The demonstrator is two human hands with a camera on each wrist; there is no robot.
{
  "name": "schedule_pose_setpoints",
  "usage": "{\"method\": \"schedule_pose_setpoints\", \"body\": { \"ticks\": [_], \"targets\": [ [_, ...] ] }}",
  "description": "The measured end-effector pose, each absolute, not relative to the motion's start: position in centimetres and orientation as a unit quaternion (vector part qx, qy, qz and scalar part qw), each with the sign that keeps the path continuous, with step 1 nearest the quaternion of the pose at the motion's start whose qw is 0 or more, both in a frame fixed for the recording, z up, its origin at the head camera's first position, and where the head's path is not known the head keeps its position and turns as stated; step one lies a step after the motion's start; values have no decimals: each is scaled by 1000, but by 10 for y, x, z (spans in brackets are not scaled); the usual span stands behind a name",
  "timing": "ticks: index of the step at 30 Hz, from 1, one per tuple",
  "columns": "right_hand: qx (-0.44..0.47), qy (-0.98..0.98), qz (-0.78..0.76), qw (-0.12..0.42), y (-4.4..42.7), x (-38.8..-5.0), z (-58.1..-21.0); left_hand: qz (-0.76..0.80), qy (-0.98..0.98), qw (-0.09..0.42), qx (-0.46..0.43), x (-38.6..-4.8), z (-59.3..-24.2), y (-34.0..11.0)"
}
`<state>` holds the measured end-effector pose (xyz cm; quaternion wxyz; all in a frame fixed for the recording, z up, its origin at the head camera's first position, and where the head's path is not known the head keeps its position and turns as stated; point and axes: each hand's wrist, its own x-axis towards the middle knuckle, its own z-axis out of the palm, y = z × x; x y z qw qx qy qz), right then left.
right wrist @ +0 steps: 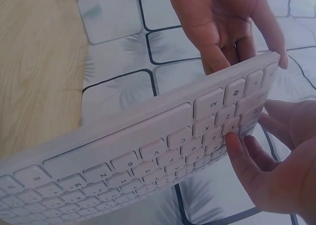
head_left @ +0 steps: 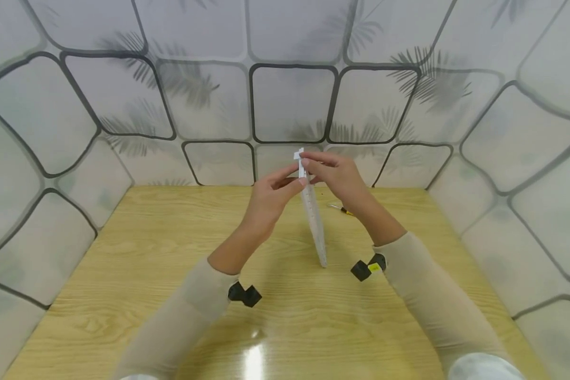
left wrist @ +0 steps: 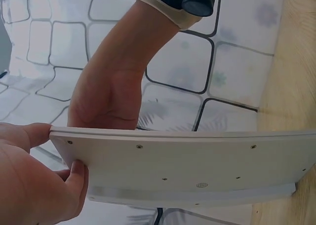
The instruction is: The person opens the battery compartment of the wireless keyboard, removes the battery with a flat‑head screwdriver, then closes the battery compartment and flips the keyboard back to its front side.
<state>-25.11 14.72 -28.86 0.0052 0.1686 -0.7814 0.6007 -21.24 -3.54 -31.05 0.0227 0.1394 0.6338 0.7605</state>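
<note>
A white keyboard (head_left: 315,227) stands on end over the table, its narrow side toward the head view. Its lower end comes down to the tabletop. At the upper end my left hand (head_left: 266,203) grips one edge between thumb and fingers. In the left wrist view the left hand (left wrist: 42,180) lies against the screwed underside (left wrist: 197,161). My right hand (head_left: 342,177) holds the same upper end from the other side. The right wrist view shows the right hand (right wrist: 281,170) with a fingertip on the letter keys (right wrist: 163,161); the keyboard hides part of the left hand (right wrist: 232,22).
A small screwdriver (head_left: 345,211) with a black and yellow handle lies on the wooden table (head_left: 171,253), right of the keyboard. Patterned cloth walls (head_left: 294,105) close in the back and both sides. Black wrist cameras (head_left: 244,294) sit on both sleeves.
</note>
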Motion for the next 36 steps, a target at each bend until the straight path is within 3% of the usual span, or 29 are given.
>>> {"method": "schedule_pose_setpoints", "body": {
  "ticks": [16,26,36],
  "targets": [
    [136,-807,575,-7,160,-245,-273,760,622,15,187,-212,-322,-18],
    [145,-807,573,-3,172,-246,-271,729,636,-26,250,-215,-333,-9],
    [104,-815,570,-6,194,-239,-263,706,658,-4,261,-218,-355,8]
  ]
}}
